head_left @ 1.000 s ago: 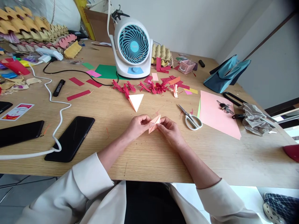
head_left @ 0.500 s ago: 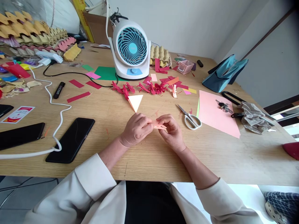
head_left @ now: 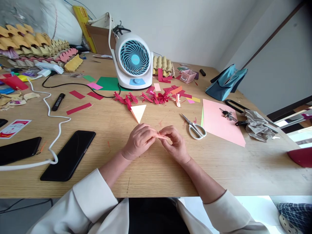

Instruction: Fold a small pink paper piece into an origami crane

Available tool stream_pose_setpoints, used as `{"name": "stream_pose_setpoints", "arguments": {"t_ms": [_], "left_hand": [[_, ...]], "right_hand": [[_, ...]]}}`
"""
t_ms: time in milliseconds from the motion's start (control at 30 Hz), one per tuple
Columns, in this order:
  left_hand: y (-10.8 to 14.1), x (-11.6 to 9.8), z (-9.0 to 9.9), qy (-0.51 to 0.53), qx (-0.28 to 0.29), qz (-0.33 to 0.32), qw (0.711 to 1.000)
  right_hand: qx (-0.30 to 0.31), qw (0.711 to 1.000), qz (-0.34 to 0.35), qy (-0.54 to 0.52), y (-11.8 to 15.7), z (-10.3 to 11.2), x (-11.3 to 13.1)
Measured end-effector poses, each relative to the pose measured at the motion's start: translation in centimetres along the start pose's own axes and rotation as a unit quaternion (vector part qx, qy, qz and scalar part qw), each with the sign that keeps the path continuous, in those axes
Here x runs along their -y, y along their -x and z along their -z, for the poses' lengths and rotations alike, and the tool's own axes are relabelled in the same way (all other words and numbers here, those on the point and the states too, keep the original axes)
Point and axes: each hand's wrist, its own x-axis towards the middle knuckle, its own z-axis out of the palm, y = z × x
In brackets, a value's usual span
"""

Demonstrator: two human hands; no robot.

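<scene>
A small strip of salmon-pink paper (head_left: 161,136) is pinched between my two hands above the near middle of the table. My left hand (head_left: 140,140) grips its left end, fingers closed. With thumb and fingertips, my right hand (head_left: 175,144) holds the other end; part of the strip is hidden by the fingers. Just beyond my left hand lies a folded cream-and-orange paper triangle (head_left: 138,113). White-handled scissors (head_left: 197,131) rest to the right of my right hand, blades pointing away. Behind the triangle is a row of crimson cut-paper pieces (head_left: 156,97).
A white fan (head_left: 135,61) stands at the back. Pink paper sheets (head_left: 220,126) with keys (head_left: 228,114) lie right, near a teal bag (head_left: 225,83). On the left are a black phone (head_left: 69,156), white cable (head_left: 59,130), marker (head_left: 58,101) and egg trays (head_left: 31,44).
The view has tilted up slightly. My hands still hold the pink paper strip, now turned flatter and edge-on, with the right fingers drawn nearer the left hand.
</scene>
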Motion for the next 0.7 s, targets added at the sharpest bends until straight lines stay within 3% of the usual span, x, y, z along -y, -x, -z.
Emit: {"name": "stream_pose_setpoints", "arguments": {"t_ms": [167, 300, 400, 567, 700], "left_hand": [[0.1, -0.6, -1.1, 0.101, -0.011, 0.130, 0.986], [0.1, -0.9, -1.5, 0.183, 0.031, 0.224, 0.957], [0.1, -0.7, -1.6, 0.213, 0.069, 0.260, 0.939], [0.1, -0.1, -1.7, 0.249, 0.080, 0.317, 0.912], [0.1, 0.1, -1.7, 0.247, 0.089, 0.318, 0.911]], "right_hand": [[0.001, 0.998, -0.046, 0.031, -0.2, 0.1, -0.4], [0.026, 0.995, -0.100, 0.010, -0.2, 0.0, -1.0], [0.036, 0.992, -0.117, 0.006, -0.1, -0.1, -1.4], [0.021, 0.988, -0.152, -0.038, 0.0, -0.2, -2.1], [0.009, 0.983, -0.172, -0.069, -0.1, -0.3, -2.2]]}}
